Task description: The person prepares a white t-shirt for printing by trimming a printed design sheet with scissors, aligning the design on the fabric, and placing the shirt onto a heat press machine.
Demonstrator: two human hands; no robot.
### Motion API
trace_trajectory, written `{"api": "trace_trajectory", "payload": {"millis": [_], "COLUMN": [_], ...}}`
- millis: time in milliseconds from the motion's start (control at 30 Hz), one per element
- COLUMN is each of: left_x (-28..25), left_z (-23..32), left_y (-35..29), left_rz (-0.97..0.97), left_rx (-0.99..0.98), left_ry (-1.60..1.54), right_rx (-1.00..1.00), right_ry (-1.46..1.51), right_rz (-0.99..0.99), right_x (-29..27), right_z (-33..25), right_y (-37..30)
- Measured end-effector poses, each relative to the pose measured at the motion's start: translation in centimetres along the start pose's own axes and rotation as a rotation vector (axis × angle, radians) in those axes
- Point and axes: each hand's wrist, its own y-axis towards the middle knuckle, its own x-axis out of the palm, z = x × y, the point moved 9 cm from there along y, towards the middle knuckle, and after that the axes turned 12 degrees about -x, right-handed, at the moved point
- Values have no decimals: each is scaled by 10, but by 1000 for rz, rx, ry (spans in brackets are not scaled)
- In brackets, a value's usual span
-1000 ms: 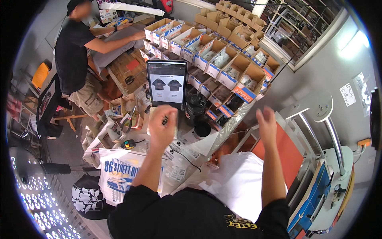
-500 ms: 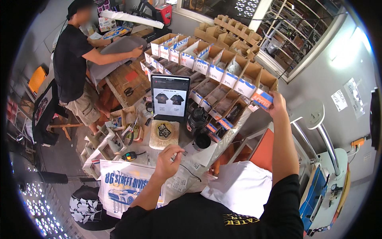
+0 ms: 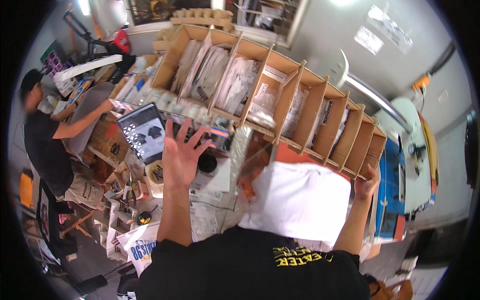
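Note:
A long cardboard organizer box [image 3: 327,82] with a row of compartments stretches across the view, its open side facing me. Flat packets and printed sheets [image 3: 205,77] fill several compartments; the ones at the right end look bare inside. My right hand [image 3: 367,182] grips the box's near right corner, with some fingers hidden by the cardboard. Below the box's left part, my left hand [image 3: 182,155] is raised with its fingers spread and nothing in it. It partly covers the tablet [image 3: 141,132] and a dark cup [image 3: 207,162]. White folded cloth [image 3: 300,200] lies between my arms.
A co-worker [image 3: 47,135] stands at the far left, reaching over grey fabric [image 3: 90,117]. A heat press [image 3: 407,150] stands to the right. At the left lie a tape measure [image 3: 144,217] and a white divided organizer [image 3: 115,220]. Another cardboard tray [image 3: 202,19] sits by the window.
The organizer box has swung toward me and to the right, tilted so its compartments show. My right hand came nearer with it. My left hand rose and spread its fingers. My view turned right.

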Motion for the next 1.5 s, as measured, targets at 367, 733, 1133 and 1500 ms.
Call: {"api": "trace_trajectory", "payload": {"millis": [367, 733, 1133, 1500], "left_x": [58, 64, 64, 232], "left_z": [-143, -197, -219, -177], "left_y": [-69, -175, -234, -205], "left_rz": [177, 264, 47, -236], "left_rx": [-157, -103, -478, -159], "left_ry": [-226, -242, 45, 1855], "right_rx": [-190, 403, 394, 452], "right_ry": [407, 495, 642, 659], "right_rz": [91, 100, -73, -140], "right_x": [-127, -36, -56, -47], "right_z": [-76, 42, 30, 36], "right_y": [-53, -153, -148, -156]}}
